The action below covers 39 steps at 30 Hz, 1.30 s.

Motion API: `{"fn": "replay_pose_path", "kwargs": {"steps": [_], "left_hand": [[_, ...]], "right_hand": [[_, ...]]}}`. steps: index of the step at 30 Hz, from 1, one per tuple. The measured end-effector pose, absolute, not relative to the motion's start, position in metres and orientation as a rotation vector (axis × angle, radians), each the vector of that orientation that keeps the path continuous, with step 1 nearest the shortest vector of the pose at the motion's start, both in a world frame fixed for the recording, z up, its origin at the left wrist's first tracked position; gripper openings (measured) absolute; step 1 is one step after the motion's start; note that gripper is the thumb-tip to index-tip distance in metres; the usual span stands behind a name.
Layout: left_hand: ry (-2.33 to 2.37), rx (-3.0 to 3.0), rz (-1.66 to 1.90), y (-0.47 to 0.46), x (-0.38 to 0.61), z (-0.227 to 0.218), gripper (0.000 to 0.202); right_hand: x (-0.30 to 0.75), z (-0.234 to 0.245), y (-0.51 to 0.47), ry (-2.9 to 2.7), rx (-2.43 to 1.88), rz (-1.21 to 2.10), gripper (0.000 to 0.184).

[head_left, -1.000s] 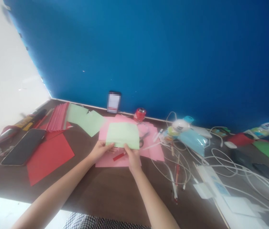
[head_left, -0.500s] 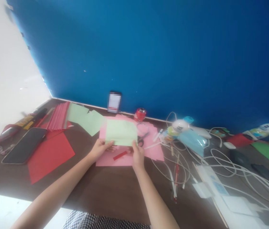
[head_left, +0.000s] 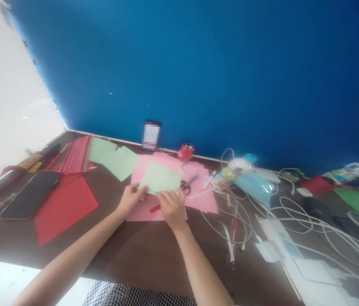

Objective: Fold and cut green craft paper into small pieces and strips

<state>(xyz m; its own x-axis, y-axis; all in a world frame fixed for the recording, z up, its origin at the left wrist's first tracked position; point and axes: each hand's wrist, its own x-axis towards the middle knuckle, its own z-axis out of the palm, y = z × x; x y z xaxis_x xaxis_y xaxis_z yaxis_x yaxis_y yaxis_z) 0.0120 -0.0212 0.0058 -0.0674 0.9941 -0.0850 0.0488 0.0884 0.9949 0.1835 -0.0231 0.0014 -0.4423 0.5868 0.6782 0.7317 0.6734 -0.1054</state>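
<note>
A light green sheet of paper (head_left: 161, 175) lies at a slight tilt over pink sheets (head_left: 141, 215) in front of me. My left hand (head_left: 132, 198) pinches its lower left corner between thumb and fingers. Along the lower edge, my right hand (head_left: 172, 208) has its fingers bent together on the paper near the right corner; the fingertips are partly hidden. A small red strip (head_left: 154, 208) rests on the pink paper between my hands, its right end covered by the right hand. Just right of the green sheet are dark-handled scissors (head_left: 187, 185).
On the left lie a dark phone (head_left: 31, 194), a red sheet (head_left: 67, 208) and a pleated pink paper (head_left: 76, 155). A red round container (head_left: 186, 151) stands by the blue wall. White cables (head_left: 309, 221), a glue bottle (head_left: 239, 166) and a power strip (head_left: 281, 238) crowd the right.
My right hand has shifted left along the green paper's lower edge, its fingers now bent over it. The paper has turned slightly. My left hand stays at the left corner.
</note>
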Motion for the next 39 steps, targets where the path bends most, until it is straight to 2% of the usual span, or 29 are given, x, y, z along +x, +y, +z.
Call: {"fn": "replay_pose_path", "kwargs": {"steps": [3, 7, 9, 18, 30, 35, 37, 39], "left_hand": [[1.567, 1.671, 1.437, -0.026, 0.012, 0.006, 0.049], [1.372, 2.426, 1.233, -0.026, 0.010, 0.003, 0.022], [1.333, 2.543, 1.159, -0.024, 0.009, 0.002, 0.021], [1.315, 2.675, 0.972, -0.022, 0.004, 0.008, 0.027], [1.514, 2.716, 0.970, -0.007, -0.023, 0.006, 0.025], [1.664, 2.649, 1.096, -0.003, -0.031, 0.004, 0.024], [1.622, 2.682, 1.068, -0.005, -0.025, 0.005, 0.022], [1.529, 2.737, 1.023, -0.009, -0.015, 0.006, 0.022]], "right_hand": [[0.184, -0.001, -0.021, -2.191, -1.017, -0.258, 0.021], [0.185, 0.000, -0.021, -2.248, -1.004, -0.216, 0.021], [0.185, 0.002, -0.021, -2.275, -1.004, -0.200, 0.022], [0.184, 0.007, -0.021, -2.275, -1.008, -0.191, 0.019], [0.220, 0.006, -0.004, -2.246, -1.105, -0.183, 0.018], [0.232, 0.009, 0.000, -1.843, -1.342, -0.356, 0.017], [0.222, 0.010, -0.004, -1.858, -1.260, -0.353, 0.016], [0.206, 0.010, -0.009, -2.004, -1.145, -0.329, 0.022]]}}
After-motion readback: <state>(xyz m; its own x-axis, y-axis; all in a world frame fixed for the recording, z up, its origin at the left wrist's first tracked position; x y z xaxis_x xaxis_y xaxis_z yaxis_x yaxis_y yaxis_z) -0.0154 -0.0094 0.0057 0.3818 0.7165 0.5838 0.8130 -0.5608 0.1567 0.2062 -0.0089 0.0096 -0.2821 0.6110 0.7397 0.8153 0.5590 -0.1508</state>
